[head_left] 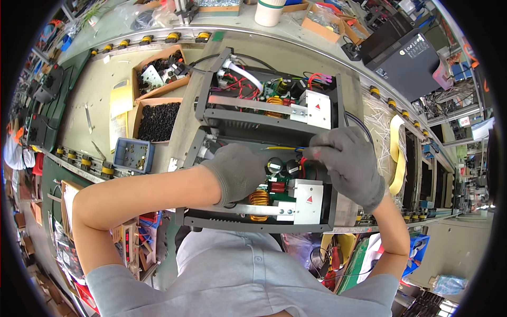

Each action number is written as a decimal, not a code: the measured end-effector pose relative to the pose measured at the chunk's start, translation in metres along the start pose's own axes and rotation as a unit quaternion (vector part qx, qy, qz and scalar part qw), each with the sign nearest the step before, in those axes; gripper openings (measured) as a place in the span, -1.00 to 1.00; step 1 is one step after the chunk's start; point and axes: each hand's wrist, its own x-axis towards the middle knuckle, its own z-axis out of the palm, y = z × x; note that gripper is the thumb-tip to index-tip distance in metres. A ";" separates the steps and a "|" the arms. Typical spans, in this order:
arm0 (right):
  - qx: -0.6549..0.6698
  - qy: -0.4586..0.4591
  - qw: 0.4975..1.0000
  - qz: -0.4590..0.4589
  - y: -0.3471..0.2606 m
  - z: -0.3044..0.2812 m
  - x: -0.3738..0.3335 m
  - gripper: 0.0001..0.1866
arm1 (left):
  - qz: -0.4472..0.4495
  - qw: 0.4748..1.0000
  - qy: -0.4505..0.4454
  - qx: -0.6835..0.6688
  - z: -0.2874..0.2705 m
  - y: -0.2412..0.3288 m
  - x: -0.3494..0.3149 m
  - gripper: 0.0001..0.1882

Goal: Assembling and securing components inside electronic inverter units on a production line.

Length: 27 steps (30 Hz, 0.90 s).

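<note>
In front of me stands an open dark metal power unit [259, 228], with a green circuit board, a copper coil [259, 199], black round capacitors [274, 166] and a white metal plate [308, 203] bearing a red triangle. My left hand [242, 168], in a grey glove, is over the unit's left half with its fingers curled; the fingertips are hidden. My right hand [346, 161], also gloved, is at the right side, thumb and fingers pinched on a thin yellow wire [285, 148] that runs across the case between both hands. Red wires show below the right fingertips.
A second open unit [253, 114] stands just behind. At left are a box of mixed parts [185, 82], a box of small black pieces [160, 121], a blue tray [149, 154] and yellow sheets [120, 100]. A yellow strip [396, 153] and a dark monitor [406, 63] are at right.
</note>
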 end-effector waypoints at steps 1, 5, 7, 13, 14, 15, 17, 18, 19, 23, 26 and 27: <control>-0.003 0.016 1.000 -0.017 0.004 0.000 -0.001 -0.74 | 0.000 1.000 0.002 0.007 -0.004 -0.003 0.003 -0.87; 0.018 0.036 0.999 -0.013 0.015 -0.002 -0.007 -0.68 | -0.015 0.991 -0.083 -0.103 -0.033 -0.014 0.000 -0.71; 0.017 0.046 0.999 -0.023 0.026 -0.004 -0.005 -0.66 | -0.037 0.992 -0.006 -0.119 -0.054 -0.022 -0.006 -0.73; -0.048 0.039 0.998 0.000 0.050 0.007 0.012 -0.67 | -0.074 0.960 0.254 -0.092 -0.083 -0.095 0.057 -0.80; -0.066 0.007 0.998 0.012 0.052 0.014 0.018 -0.68 | -0.033 0.946 0.318 -0.058 -0.071 -0.108 0.072 -0.82; -0.068 0.009 0.998 0.012 0.056 0.019 0.023 -0.68 | -0.032 0.945 0.319 -0.056 -0.068 -0.111 0.081 -0.82; -0.087 0.006 0.996 -0.034 0.063 0.031 0.035 -0.69 | -0.093 0.968 0.202 -0.118 -0.063 -0.116 0.092 -0.82; -0.095 0.002 0.994 -0.053 0.063 0.029 0.042 -0.72 | -0.067 0.960 0.234 -0.139 -0.058 -0.120 0.090 -0.83; -0.095 0.000 0.994 -0.050 0.067 0.027 0.047 -0.72 | -0.064 0.960 0.233 -0.141 -0.057 -0.123 0.090 -0.83; -0.122 -0.074 0.986 -0.092 0.083 0.029 0.074 -0.70 | -0.075 0.944 0.251 -0.202 -0.051 -0.127 0.085 -0.83; -0.093 -0.164 0.979 -0.076 0.089 0.047 0.093 -0.70 | -0.121 0.928 0.258 -0.239 -0.050 -0.130 0.080 -0.85; -0.067 -0.206 0.974 -0.064 0.091 0.053 0.097 -0.72 | -0.151 0.917 0.258 -0.266 -0.050 -0.130 0.080 -0.85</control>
